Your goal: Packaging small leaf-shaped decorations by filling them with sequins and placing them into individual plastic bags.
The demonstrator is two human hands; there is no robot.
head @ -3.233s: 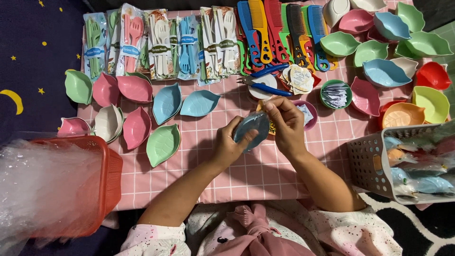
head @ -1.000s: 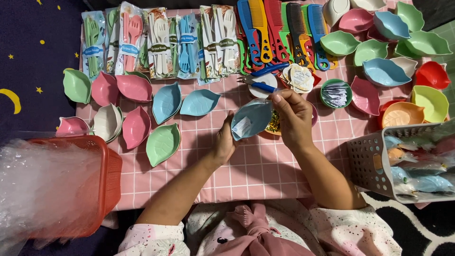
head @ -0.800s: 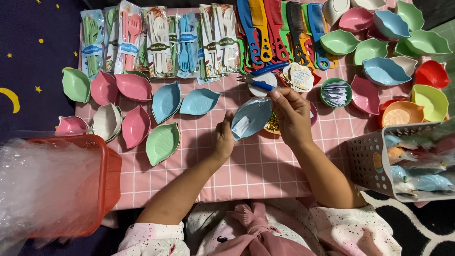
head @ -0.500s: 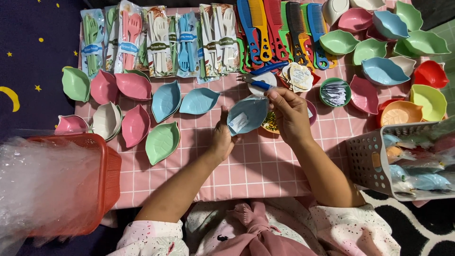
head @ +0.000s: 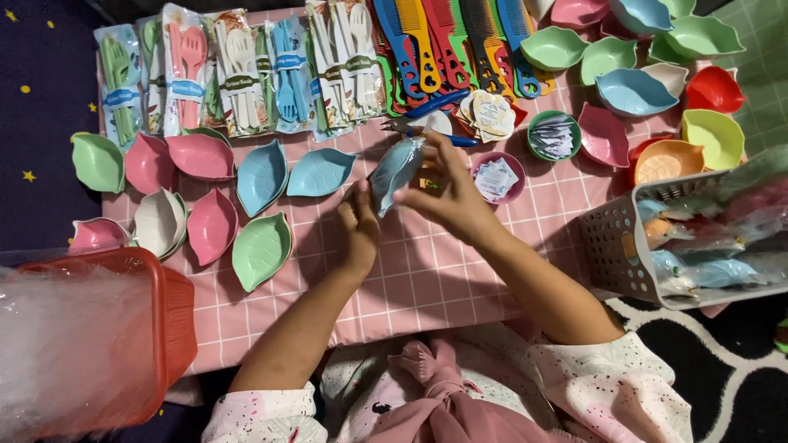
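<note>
Both my hands hold a blue leaf-shaped dish [head: 396, 171] in a clear wrapper, tilted on edge above the pink checked cloth [head: 427, 271]. My left hand [head: 359, 226] grips its lower end from below. My right hand [head: 443, 193] holds its upper right side with spread fingers. To the left, two bare blue leaf dishes [head: 263, 174] [head: 320, 171] lie on the cloth. A small yellow and dark item [head: 427, 180] sits under my right hand.
Leaf dishes in pink, green and white [head: 205, 226] lie at left. Packed cutlery sets [head: 238, 70] and combs [head: 443, 45] line the far edge. Boat-shaped bowls [head: 632, 90] fill the far right. A white basket [head: 624, 246] of wrapped items stands right, a red basket [head: 168, 312] of wrappers left.
The wrapped blue dish has turned from lying flat-faced in my hands to standing on edge, and it has shifted slightly toward the far side. My right hand has moved over its upper side.
</note>
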